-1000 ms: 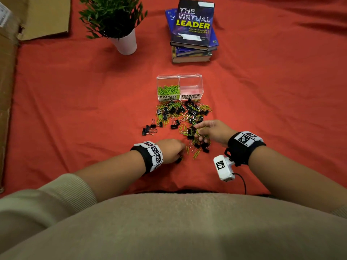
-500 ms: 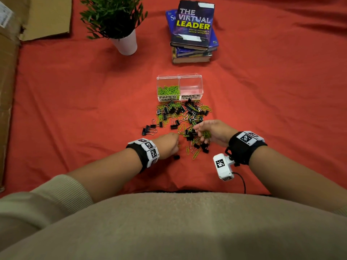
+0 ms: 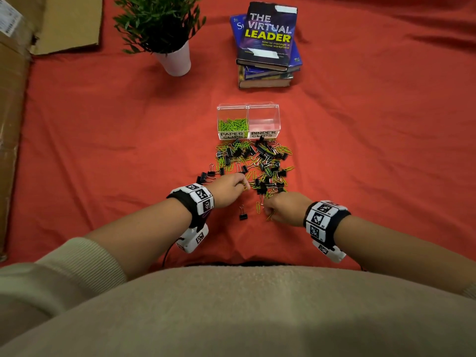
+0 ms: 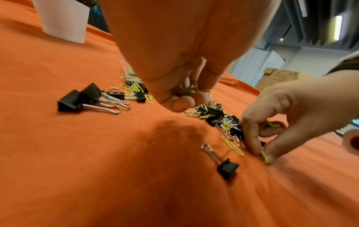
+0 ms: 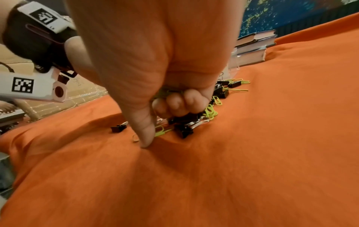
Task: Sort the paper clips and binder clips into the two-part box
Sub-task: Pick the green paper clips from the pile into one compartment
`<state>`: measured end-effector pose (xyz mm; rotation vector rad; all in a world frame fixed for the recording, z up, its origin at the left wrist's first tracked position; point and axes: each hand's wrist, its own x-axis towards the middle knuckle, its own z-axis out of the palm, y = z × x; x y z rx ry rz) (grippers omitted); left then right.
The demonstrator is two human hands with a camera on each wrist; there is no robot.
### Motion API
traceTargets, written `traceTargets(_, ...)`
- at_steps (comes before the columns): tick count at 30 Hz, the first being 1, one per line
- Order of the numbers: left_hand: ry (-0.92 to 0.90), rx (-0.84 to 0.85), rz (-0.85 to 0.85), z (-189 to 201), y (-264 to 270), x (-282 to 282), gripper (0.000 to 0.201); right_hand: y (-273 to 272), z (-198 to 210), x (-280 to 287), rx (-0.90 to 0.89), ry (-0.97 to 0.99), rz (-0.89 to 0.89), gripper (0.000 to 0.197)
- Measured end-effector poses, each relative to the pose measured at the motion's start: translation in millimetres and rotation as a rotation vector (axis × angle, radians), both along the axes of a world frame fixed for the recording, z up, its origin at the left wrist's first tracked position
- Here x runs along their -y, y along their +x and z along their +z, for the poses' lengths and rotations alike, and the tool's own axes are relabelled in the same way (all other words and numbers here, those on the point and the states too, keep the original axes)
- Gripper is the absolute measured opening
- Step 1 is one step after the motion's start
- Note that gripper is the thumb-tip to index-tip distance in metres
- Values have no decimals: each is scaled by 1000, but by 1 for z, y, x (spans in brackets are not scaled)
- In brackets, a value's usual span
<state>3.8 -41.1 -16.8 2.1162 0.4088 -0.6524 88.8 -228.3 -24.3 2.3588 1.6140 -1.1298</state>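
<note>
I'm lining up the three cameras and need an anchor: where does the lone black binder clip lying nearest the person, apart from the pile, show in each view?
Head: lone binder clip, on the red cloth between the hands.
Left wrist: lower right, beside the right hand, which pinches a paper clip.
Right wrist: probably the clip left of the thumb.
Shared landmark: book stack; hidden in left wrist.

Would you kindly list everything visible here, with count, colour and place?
two-part box: one, clear, centre; left half holds green clips, right half looks empty
paper clips: many, green, loose before box
binder clips: many, black, mixed in
plant: one, white pot, far left
books: stack, far centre
cardboard: brown, left edge
cloth: red, underneath
left hand: holds green clips
right hand: pinches a green clip
</note>
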Motion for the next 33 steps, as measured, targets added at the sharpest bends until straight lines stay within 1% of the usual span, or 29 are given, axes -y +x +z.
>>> traceTargets(2, -70, -18, 67, 0, 2, 3, 24, -2, -4, 1, -1, -11, 5, 8)
traceTargets(3, -95, -28, 96, 0, 3, 6, 23, -3, -5, 2, -29, 0, -23, 7)
traceTargets(5, -104, -45, 130, -1, 7, 12, 21, -1, -4, 2, -139, 58, -165, 5)
traceTargets(6, -66, -42, 118, -2, 8, 15, 21, 3, -1, 1, -215, 89, -268, 5)
traceTargets(7, -1, -30, 81, -3, 9, 18, 24, 9, 1, 0, -293, 111, -376, 4)
traceTargets(9, 122, -14, -53, -5, 10, 23, 27, 23, 6, 1, -412, 138, -583, 4)
traceTargets(12, 273, -7, -271, -10, 10, 33, 19, 43, 8, 6, -583, 177, -834, 5)
traceTargets(13, 329, -1, -313, -12, 9, 36, 20, 48, 9, 7, -649, 192, -896, 2)
traceTargets(15, 435, 11, -357, -16, 8, 41, 29, 54, 12, 8, -738, 210, -995, 12)
traceTargets(17, 497, 20, -377, -19, 7, 46, 35, 58, 12, 10, -775, 219, -1070, 21)
traceTargets(18, 510, 25, -380, -21, 6, 48, 36, 59, 12, 11, -769, 218, -1095, 22)
traceTargets(19, 514, 31, -379, -21, 6, 48, 34, 60, 12, 12, -729, 210, -1091, 20)
traceTargets(20, 513, 36, -374, -22, 5, 49, 30, 58, 13, 13, -656, 193, -1043, 16)
traceTargets(21, 508, 37, -366, -22, 5, 48, 26, 55, 14, 13, -565, 168, -947, 10)
traceTargets(22, 499, 32, -354, -22, 5, 48, 23, 50, 16, 12, -487, 148, -823, 4)
traceTargets(23, 489, 22, -342, -22, 4, 47, 21, 44, 16, 10, -422, 134, -688, 3)
traceTargets(26, 459, -13, -319, -24, 4, 45, 17, 19, 11, 5, -202, 70, -278, 9)
traceTargets(27, 453, -24, -314, -24, 4, 45, 17, 13, 7, 4, -132, 50, -179, 11)
traceTargets(28, 449, -32, -309, -24, 4, 46, 17, 8, 4, 4, -65, 32, -121, 12)
traceTargets(30, 440, -41, -308, -25, 4, 46, 17, 3, 1, 4, 48, 12, -63, 15)
traceTargets(33, 417, -39, -315, -25, 2, 43, 18, -1, -2, 4, 112, -15, 14, 19)
